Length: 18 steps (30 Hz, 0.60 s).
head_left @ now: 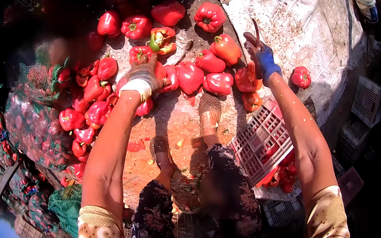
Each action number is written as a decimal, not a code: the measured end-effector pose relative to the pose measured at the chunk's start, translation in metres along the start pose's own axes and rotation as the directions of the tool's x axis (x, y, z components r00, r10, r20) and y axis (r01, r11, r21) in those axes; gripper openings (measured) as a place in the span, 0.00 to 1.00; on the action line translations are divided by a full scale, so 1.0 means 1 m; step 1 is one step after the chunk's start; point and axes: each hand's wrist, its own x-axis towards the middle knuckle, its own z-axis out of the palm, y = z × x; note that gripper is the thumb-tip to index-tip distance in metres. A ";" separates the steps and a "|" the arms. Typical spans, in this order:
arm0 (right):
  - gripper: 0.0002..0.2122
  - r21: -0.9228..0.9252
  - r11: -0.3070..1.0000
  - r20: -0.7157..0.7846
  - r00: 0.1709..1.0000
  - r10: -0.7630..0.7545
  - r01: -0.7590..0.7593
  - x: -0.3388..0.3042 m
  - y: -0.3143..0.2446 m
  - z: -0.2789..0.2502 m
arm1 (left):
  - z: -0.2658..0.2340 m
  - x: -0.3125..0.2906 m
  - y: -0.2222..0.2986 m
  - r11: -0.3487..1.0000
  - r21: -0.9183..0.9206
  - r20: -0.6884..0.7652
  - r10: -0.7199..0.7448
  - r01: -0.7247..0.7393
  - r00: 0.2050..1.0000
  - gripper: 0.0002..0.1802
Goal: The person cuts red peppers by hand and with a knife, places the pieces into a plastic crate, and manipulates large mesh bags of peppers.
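My left hand (144, 76), in a grey glove with a white cuff, reaches into a row of red bell peppers. Its fingers curl over a red bell pepper (160, 70) that they mostly hide. My right hand (264, 57), wearing a blue and dark glove, is closed around a knife (256, 30) with a thin, curved, dark blade pointing away from me. Beside that hand lies an orange-red bell pepper (246, 80); whether the hand touches it I cannot tell. A partly green, broken-open pepper (161, 40) sits just beyond my left hand.
Green mesh sacks (36, 127) full of peppers stand at the left. A pale plastic crate (258, 145) tilts over red pepper pieces below my right forearm. White sheeting (303, 13) covers the ground at the right, with a bucket (364, 2) at its edge. My feet stand among scraps.
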 end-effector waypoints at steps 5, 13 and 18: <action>0.18 -0.262 0.936 0.023 0.968 0.251 -0.236 0.053 0.040 0.025 | 0.011 0.019 0.022 0.989 0.145 -0.123 -0.018 0.036 0.992 0.50; 0.14 -0.062 0.994 0.590 0.800 0.110 -0.091 -0.027 0.031 0.126 | 0.056 -0.062 0.013 0.985 0.140 0.032 0.098 -0.102 0.995 0.48; 0.14 -0.360 0.915 0.721 0.677 0.151 0.180 -0.151 0.059 0.167 | 0.134 -0.199 -0.065 0.996 0.053 0.301 0.049 -0.068 0.952 0.49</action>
